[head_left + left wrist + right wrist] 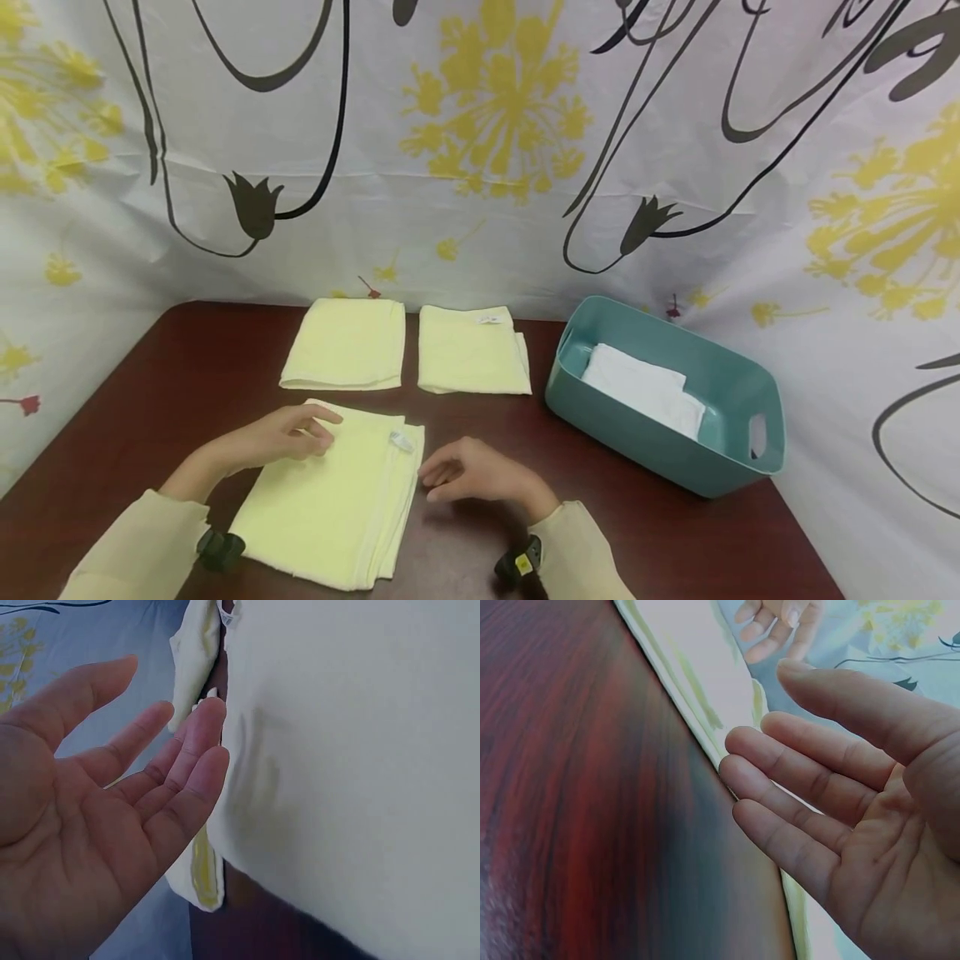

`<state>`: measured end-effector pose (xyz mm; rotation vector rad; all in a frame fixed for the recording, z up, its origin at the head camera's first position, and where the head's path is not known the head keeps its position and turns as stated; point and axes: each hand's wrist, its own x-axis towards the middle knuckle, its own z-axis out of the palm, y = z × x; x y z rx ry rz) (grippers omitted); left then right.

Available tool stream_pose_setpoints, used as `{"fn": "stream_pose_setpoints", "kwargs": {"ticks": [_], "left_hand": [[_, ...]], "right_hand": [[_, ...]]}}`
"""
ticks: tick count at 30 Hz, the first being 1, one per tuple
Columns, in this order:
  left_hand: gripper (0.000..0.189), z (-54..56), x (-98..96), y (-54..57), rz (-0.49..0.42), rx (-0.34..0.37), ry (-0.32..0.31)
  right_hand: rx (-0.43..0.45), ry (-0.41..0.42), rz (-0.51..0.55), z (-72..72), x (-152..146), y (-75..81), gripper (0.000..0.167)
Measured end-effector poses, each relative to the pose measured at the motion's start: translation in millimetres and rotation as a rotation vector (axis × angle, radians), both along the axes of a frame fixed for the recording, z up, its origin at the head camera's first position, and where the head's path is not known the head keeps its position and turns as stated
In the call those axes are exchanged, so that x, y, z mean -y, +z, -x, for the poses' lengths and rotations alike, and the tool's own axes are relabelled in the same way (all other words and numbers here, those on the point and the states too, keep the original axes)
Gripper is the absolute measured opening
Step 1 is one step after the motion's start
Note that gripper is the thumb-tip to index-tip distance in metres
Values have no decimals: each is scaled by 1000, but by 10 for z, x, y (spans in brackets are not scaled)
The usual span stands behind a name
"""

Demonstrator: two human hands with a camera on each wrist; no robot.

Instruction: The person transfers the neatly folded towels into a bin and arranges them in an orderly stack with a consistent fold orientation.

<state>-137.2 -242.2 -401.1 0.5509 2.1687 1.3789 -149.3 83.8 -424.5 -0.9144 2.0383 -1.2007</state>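
Observation:
A pale yellow towel, folded in layers with a small white tag near its far right corner, lies on the dark wooden table. Over its far left part hovers my left hand, fingers loosely bent and nothing in them; the left wrist view shows its palm and relaxed fingers above the cloth. Just off the towel's right edge is my right hand, fingertips close to that edge. In the right wrist view its fingers are slightly bent and hold nothing.
Two folded yellow towels, a left one and a right one, lie along the table's back. To the right stands a teal basket with white folded cloth inside. A patterned curtain hangs behind the table.

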Motion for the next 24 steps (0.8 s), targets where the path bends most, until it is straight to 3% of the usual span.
{"fn": "stream_pose_setpoints", "kwargs": {"ticks": [16, 24], "left_hand": [[49, -201, 251, -70, 9, 1, 62], [51, -304, 431, -108, 38, 11, 125]], "right_hand": [[-2, -7, -2, -74, 106, -20, 29], [7, -15, -7, -104, 166, -54, 27]]}}
